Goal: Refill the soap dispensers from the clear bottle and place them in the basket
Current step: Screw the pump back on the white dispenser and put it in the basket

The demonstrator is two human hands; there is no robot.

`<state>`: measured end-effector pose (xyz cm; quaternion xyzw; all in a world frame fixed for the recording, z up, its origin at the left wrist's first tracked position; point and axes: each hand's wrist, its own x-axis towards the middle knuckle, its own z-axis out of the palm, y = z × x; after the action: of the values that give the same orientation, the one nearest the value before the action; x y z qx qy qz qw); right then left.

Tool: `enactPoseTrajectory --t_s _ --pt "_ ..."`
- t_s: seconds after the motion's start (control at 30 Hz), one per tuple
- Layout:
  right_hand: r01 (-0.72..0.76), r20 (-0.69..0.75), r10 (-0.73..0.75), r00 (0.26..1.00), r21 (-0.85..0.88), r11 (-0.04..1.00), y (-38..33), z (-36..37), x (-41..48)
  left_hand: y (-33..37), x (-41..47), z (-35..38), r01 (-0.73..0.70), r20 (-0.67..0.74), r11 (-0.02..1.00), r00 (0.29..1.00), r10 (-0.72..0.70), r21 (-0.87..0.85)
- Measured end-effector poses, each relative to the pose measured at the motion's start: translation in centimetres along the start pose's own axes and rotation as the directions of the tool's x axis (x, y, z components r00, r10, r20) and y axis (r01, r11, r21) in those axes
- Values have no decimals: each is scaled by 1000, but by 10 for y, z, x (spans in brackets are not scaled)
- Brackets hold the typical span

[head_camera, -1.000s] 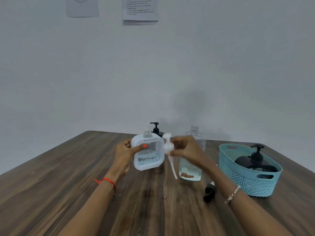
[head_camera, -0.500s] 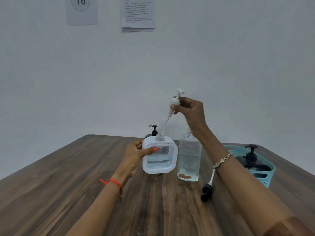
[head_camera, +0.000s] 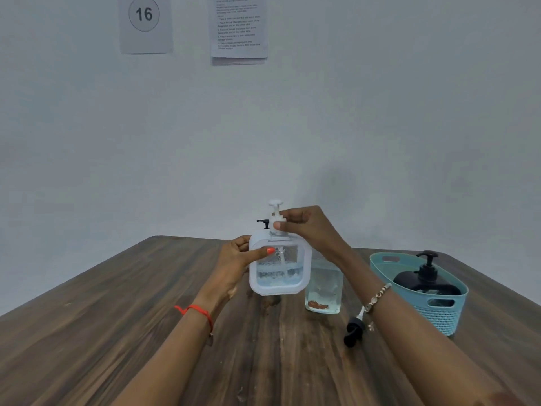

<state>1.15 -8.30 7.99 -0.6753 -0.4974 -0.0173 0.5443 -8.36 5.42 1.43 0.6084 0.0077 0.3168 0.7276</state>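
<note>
My left hand (head_camera: 237, 263) grips the left side of a white square soap dispenser (head_camera: 279, 273), held upright just above the table, with clear liquid in its lower half. The dispenser's white pump (head_camera: 275, 213) sits in the neck, and my right hand (head_camera: 307, 225) pinches its collar. Right behind it the clear bottle (head_camera: 323, 288) stands capless on the table, partly hidden by my right forearm. At the right, a teal basket (head_camera: 439, 313) holds a black dispenser (head_camera: 424, 281).
A loose black pump head (head_camera: 354, 329) lies on the wooden table (head_camera: 117, 317) in front of the clear bottle. Another black pump top (head_camera: 264, 223) shows behind the white dispenser. The wall behind carries two paper sheets.
My right hand lowered the white pump from high above the dispenser down into its neck. My left hand kept its hold on the dispenser, which stayed in about the same place.
</note>
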Motion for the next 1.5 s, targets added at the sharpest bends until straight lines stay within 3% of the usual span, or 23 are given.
enactPoseTrajectory --t_s 0.17,0.4,0.6,0.83,0.97,1.17,1.33,1.5 --pt "-34 -24 34 999 14 999 -1 0 -5 2 -2 0 -2 12 1000 1000 2 7" --pt "-53 -301 21 953 -100 994 -7 18 -16 -1 -5 2 6 -15 1000 1000 -5 7" --pt "-81 -355 95 930 54 995 -11 15 -20 -3 -7 -1 16 -40 999 999 -18 -34" --pt "-181 -270 222 937 168 969 -11 14 -11 -1 -5 0 21 -25 999 999 -22 -40" --pt "-167 -262 268 927 353 921 -10 6 -14 -3 -6 0 17 -39 998 999 -20 -68" --pt "-234 -14 243 970 233 944 -7 4 -8 -4 -7 -2 38 -9 997 999 -39 -69" --pt "-160 -143 171 975 83 984 -3 11 -8 -4 -6 -1 47 7 997 999 -47 -56" --pt "-195 57 190 980 111 974 -4 6 -8 -1 -5 -4 40 28 997 999 -38 -67"
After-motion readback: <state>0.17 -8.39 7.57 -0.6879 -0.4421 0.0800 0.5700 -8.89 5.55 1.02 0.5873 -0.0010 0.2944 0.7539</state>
